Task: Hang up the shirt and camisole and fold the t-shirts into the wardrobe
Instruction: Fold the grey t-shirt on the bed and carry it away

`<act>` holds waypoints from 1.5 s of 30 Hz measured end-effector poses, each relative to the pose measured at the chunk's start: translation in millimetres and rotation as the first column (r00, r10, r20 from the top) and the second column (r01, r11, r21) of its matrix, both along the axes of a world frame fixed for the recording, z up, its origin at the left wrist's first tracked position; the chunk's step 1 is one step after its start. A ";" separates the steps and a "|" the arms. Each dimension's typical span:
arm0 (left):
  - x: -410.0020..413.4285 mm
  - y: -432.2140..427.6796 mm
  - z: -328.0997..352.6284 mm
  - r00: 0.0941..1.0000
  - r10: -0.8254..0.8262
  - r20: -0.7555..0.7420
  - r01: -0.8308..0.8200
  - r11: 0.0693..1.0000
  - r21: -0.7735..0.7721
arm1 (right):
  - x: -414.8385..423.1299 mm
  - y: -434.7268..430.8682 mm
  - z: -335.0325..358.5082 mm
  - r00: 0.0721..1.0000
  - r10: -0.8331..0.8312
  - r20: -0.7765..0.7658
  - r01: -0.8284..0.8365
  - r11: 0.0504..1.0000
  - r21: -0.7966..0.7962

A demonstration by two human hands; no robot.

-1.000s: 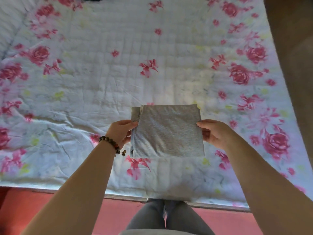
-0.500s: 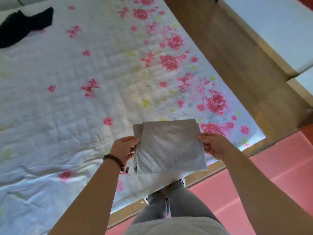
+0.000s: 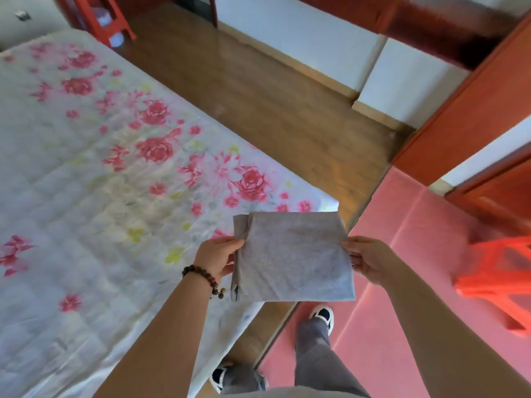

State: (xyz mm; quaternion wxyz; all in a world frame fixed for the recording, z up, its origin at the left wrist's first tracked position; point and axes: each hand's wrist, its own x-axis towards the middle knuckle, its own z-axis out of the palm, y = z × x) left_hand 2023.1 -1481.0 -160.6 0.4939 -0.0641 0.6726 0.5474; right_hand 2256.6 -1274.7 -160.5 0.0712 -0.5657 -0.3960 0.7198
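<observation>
Folded grey t-shirt (image 3: 293, 258), held in the air in both hands.

Left: flowered quilt (image 3: 94, 179) on bed. Left hand (image 3: 217, 257), beaded bracelet (image 3: 201, 275) at wrist, pinches t-shirt's left edge. Right hand (image 3: 369, 259) pinches its right edge. T-shirt over bed corner and floor (image 3: 258, 90). Right: orange stool (image 3: 500, 280), blurred.

Left hand (image 3: 217, 257) and right hand (image 3: 368, 259) pinched shut, arms outstretched.

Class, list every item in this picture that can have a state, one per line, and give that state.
Grey t-shirt: folded into a flat rectangle, held in the air.
Left hand: closed grip on the t-shirt's left edge.
Right hand: closed grip on its right edge.
Floral quilt: spread flat on the bed.
Red stool: blurred, position unclear.
</observation>
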 end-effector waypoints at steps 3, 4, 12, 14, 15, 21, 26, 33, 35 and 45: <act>23.5 66.7 6.0 0.998 -0.068 -0.014 0.068 0.998 0.000 | 35.1 50.8 5.4 0.998 -0.059 -0.006 0.059 0.998 0.017; 35.8 98.3 8.7 0.996 -0.091 -0.022 0.091 0.996 0.001 | 52.1 76.2 9.2 0.997 -0.081 -0.012 0.082 0.996 0.024; 84.5 265.7 14.3 0.974 -0.213 -0.081 0.214 0.977 0.013 | 121.0 208.9 19.4 0.980 -0.188 -0.057 0.193 0.977 0.090; 93.3 299.2 17.2 0.971 -0.227 -0.078 0.229 0.973 0.019 | 134.6 235.4 22.2 0.978 -0.201 -0.060 0.206 0.974 0.093; 97.9 313.5 18.7 0.969 -0.234 -0.078 0.236 0.972 0.020 | 140.5 246.8 22.6 0.975 -0.213 -0.066 0.219 0.972 0.085; 108.5 385.7 18.3 0.958 -0.278 -0.078 0.279 0.960 0.013 | 157.0 310.2 19.1 0.962 -0.265 -0.064 0.269 0.961 0.070; 98.8 444.0 12.8 0.960 -0.271 -0.072 0.272 0.962 0.013 | 145.9 370.3 17.2 0.960 -0.274 -0.053 0.277 0.958 0.071; 43.6 536.2 6.2 0.983 -0.181 -0.017 0.181 0.983 0.005 | 77.0 492.4 20.4 0.981 -0.195 -0.019 0.195 0.977 0.083; 25.3 559.8 9.0 0.991 -0.137 0.004 0.137 0.991 0.004 | 48.5 528.7 25.3 0.990 -0.142 -0.004 0.141 0.986 0.085; -76.2 601.1 19.6 0.979 0.205 -0.001 -0.205 0.978 0.041 | -125.6 641.6 42.2 0.988 0.157 -0.004 -0.156 0.983 0.094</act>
